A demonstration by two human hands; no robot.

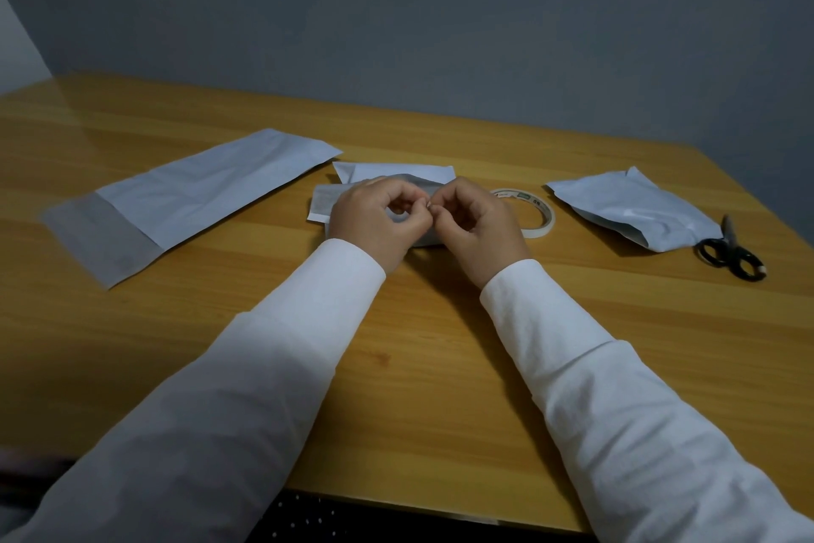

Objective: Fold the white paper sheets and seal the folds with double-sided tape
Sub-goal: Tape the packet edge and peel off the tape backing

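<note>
A long folded white sheet (185, 199) is laid flat at the far left of the wooden table (396, 344), angled away, with a greyer band at its near end. At centre, a smaller folded white sheet (387, 185) is seen beneath and behind both hands, partly hidden by them. The left hand (379, 221) is curled, thumb and forefinger pinched together; the right hand (478, 225) is curled the same way, and the fingertips (429, 205) of both are met over the sheet. Something tiny is pinched between them, too small to be identified. White sleeves (308, 322) are worn on both arms. Just right of the right hand, a roll of double-sided tape (537, 216) is laid flat, partly covered by that hand. Further right, a crumpled folded white sheet (634, 207) is seen, and black-handled scissors (731, 252) are placed touching its right corner.
</note>
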